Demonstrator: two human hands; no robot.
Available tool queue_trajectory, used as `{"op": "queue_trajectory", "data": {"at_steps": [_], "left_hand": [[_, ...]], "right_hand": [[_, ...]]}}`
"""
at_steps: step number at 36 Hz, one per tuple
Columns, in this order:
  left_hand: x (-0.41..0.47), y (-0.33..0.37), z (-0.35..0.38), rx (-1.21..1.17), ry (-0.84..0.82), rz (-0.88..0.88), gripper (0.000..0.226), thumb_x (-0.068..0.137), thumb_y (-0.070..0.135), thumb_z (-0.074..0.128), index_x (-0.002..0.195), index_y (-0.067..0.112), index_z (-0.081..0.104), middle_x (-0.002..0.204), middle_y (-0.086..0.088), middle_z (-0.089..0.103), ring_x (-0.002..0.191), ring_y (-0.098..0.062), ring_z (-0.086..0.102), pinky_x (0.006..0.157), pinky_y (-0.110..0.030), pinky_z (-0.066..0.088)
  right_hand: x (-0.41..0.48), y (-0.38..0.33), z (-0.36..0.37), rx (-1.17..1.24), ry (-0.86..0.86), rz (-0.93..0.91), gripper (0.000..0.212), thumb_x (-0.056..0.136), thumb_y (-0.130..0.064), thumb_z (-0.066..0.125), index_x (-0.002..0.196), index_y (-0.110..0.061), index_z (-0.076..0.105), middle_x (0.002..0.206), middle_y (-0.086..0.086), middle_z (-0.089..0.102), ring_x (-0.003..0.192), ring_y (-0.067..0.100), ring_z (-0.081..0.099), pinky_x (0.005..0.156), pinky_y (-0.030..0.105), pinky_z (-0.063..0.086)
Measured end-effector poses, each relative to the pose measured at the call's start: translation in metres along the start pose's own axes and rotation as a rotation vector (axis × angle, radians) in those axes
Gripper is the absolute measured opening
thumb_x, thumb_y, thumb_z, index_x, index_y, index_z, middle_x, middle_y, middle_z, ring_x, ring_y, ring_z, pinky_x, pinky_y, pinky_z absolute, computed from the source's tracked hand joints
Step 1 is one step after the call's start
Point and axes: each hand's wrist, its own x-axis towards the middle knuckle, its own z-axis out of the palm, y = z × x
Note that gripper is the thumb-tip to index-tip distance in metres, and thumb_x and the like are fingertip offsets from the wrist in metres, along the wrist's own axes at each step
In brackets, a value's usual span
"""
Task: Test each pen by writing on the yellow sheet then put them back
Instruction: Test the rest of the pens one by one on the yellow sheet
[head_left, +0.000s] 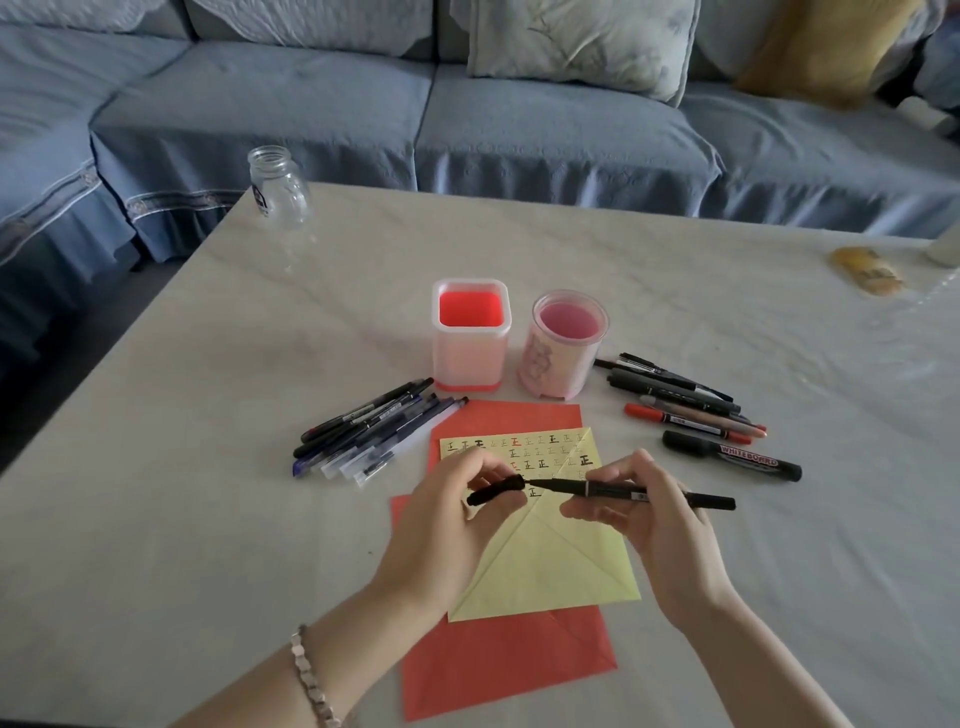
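One blue sofa (519, 130) stands behind one pale table (182, 519). Red paper (509, 670) lies under the single yellow sheet (561, 571); whether it is one piece or two is unclear. There are two pink holders, one square (470, 358) and one round (561, 364), and one glass jar (278, 189). Two pen piles, left (363, 436) and right (680, 400), overlap too much to count. Above the yellow sheet, the right hand (654, 535) grips one black pen (623, 490) and the left hand (447, 530) pinches its cap (493, 491). The hands hide part of the writing.
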Motion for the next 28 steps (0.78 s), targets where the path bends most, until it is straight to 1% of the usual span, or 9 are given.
{"op": "queue_trajectory", "data": {"at_steps": [5,8,11,15,18,21,23,26,28], "left_hand": [[-0.002,0.003,0.0,0.061,-0.108,0.063,0.015,0.085,0.017,0.066,0.084,0.031,0.059,0.086,0.013,0.061,0.084,0.004,0.052,0.066,-0.008,0.035],[-0.004,0.006,0.002,0.1,-0.164,0.09,0.013,0.087,0.018,0.062,0.088,0.031,0.057,0.09,0.013,0.06,0.089,0.002,0.05,0.07,-0.008,0.035],[-0.005,0.009,0.005,0.052,-0.218,0.089,0.007,0.09,0.018,0.058,0.091,0.025,0.056,0.088,0.016,0.059,0.085,0.003,0.051,0.071,-0.008,0.035],[-0.007,0.016,0.008,-0.037,-0.322,0.081,0.011,0.092,0.015,0.055,0.085,0.023,0.051,0.073,0.026,0.055,0.073,0.004,0.051,0.069,-0.009,0.037],[-0.006,0.021,0.012,-0.143,-0.364,0.05,0.012,0.092,0.013,0.054,0.082,0.018,0.05,0.066,0.016,0.051,0.065,-0.003,0.046,0.064,-0.015,0.037],[-0.001,0.027,0.015,-0.235,-0.452,-0.033,0.016,0.093,0.006,0.051,0.079,0.013,0.047,0.061,0.007,0.046,0.059,-0.008,0.04,0.059,-0.019,0.035],[0.003,0.03,0.015,-0.312,-0.549,-0.156,0.019,0.094,0.004,0.049,0.077,0.011,0.044,0.059,0.005,0.047,0.054,-0.008,0.038,0.055,-0.019,0.033],[0.011,0.031,0.014,-0.426,-0.681,-0.351,0.02,0.094,0.008,0.05,0.075,0.012,0.043,0.055,0.002,0.048,0.049,-0.01,0.033,0.05,-0.019,0.031],[0.015,0.029,0.015,-0.393,-0.696,-0.387,0.02,0.092,0.013,0.053,0.074,0.014,0.046,0.054,0.003,0.047,0.046,-0.009,0.032,0.047,-0.017,0.029]], "right_hand": [[-0.004,-0.001,0.0,-0.067,-0.034,0.018,0.035,0.094,-0.009,0.037,0.068,0.0,0.058,0.064,0.024,0.067,0.064,0.027,0.065,0.066,0.025,0.052],[-0.007,0.0,0.002,-0.107,-0.078,-0.003,0.034,0.096,-0.008,0.035,0.068,0.001,0.053,0.056,0.016,0.062,0.054,0.02,0.057,0.057,0.023,0.048],[-0.007,0.0,0.005,-0.146,-0.07,-0.037,0.037,0.097,-0.008,0.035,0.062,-0.003,0.046,0.049,0.011,0.054,0.045,0.014,0.046,0.05,0.02,0.042],[-0.006,0.0,0.001,-0.211,-0.039,-0.126,0.041,0.088,-0.021,0.042,0.049,-0.008,0.046,0.043,0.012,0.053,0.041,0.015,0.04,0.047,0.019,0.038],[-0.007,-0.004,-0.003,-0.239,-0.039,-0.184,0.038,0.084,-0.017,0.042,0.046,-0.012,0.044,0.042,0.012,0.054,0.039,0.014,0.038,0.044,0.016,0.036],[-0.008,-0.007,-0.007,-0.273,-0.074,-0.202,0.03,0.077,-0.02,0.037,0.048,-0.012,0.041,0.04,0.011,0.054,0.038,0.013,0.038,0.044,0.016,0.035],[-0.008,-0.006,-0.011,-0.273,-0.091,-0.184,0.029,0.076,-0.019,0.037,0.049,-0.011,0.042,0.04,0.012,0.054,0.038,0.013,0.039,0.043,0.017,0.035],[-0.008,-0.003,-0.014,-0.245,-0.132,-0.164,0.029,0.077,-0.017,0.038,0.048,-0.015,0.045,0.041,0.011,0.055,0.038,0.014,0.041,0.044,0.018,0.037],[-0.008,0.0,-0.016,-0.253,-0.18,-0.167,0.024,0.078,-0.015,0.04,0.056,-0.007,0.044,0.042,0.008,0.056,0.038,0.013,0.042,0.045,0.018,0.038]]}}
